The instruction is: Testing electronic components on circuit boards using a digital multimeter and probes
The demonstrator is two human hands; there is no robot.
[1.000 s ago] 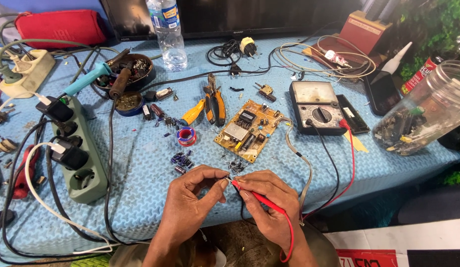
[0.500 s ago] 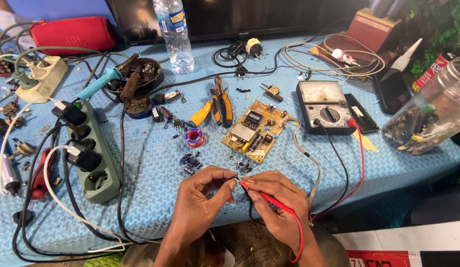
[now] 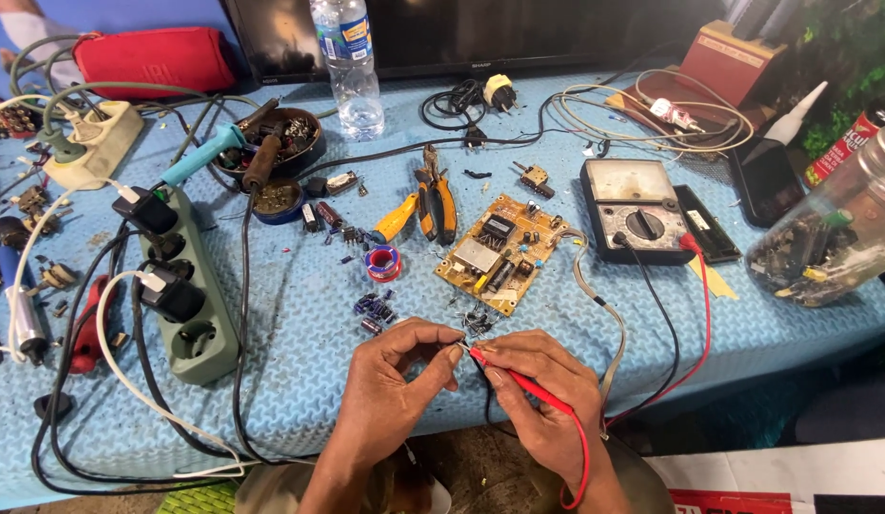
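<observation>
A person's two bare hands meet at the front edge of a table (image 3: 299, 381) covered with a blue cloth. The left hand (image 3: 390, 385) pinches something very small between thumb and fingertips; it is too tiny to identify. The right hand (image 3: 537, 390) is closed around a red probe (image 3: 518, 381), gripped like a pen, with its tip touching the spot where the left fingers pinch. The probe's red wire (image 3: 701, 314) loops off the front edge and runs back up to a black meter (image 3: 637, 211) with a dial, lying right of the table's middle; a black wire (image 3: 656, 305) leaves the meter beside it.

Just behind the hands lie a few small dark parts (image 3: 374, 309) loose on the cloth. Behind those, near the middle of the table, sits a yellow circuit board (image 3: 502, 252), with orange-handled pliers (image 3: 433, 202) to its left and a small red and blue spool (image 3: 382, 263) nearby. A green power strip (image 3: 190, 305) with black plugs lies toward the left edge among tangled cables. A clear plastic bottle (image 3: 349, 67) stands at the back edge, and a clear jar (image 3: 833, 238) holding small parts lies at the right edge
</observation>
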